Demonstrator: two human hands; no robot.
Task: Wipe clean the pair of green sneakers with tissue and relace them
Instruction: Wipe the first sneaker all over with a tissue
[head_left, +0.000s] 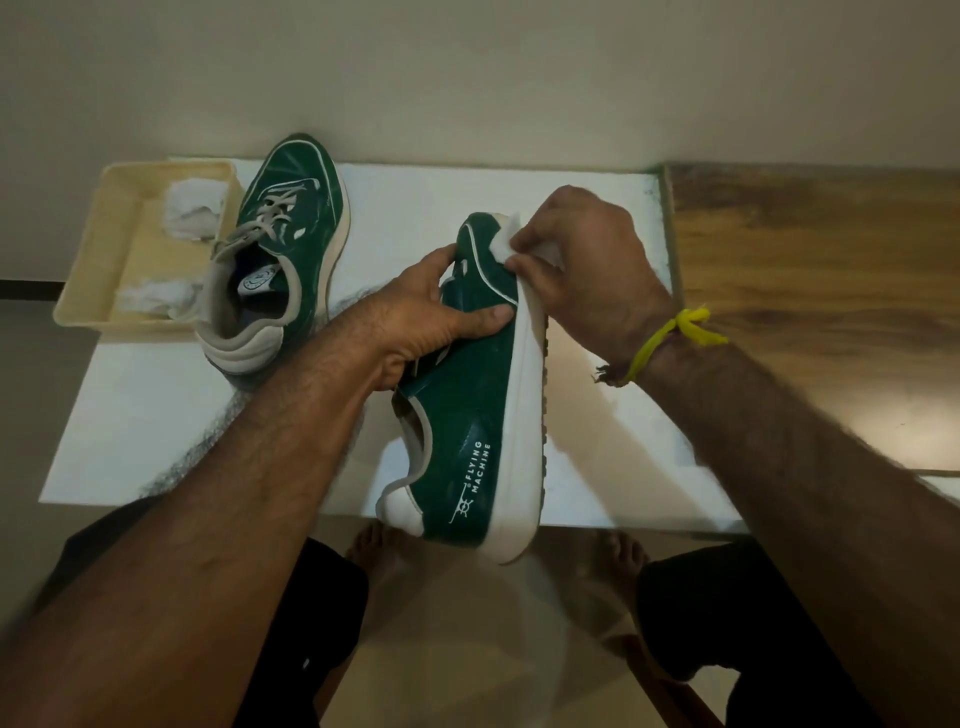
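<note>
Green sneaker (470, 395) tilted, clamped by your left hand (431, 317); right hand (582, 260) pinches tissue (503, 244) at the far toe. Thin tissue may shred, leaving lint.

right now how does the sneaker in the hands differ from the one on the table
The held sneaker is tipped on its side, gripped by the left hand while the right hand presses tissue near its toe. The other sneaker rests sole-down on the white table, untouched, laces showing. Both are green with white soles.
</note>
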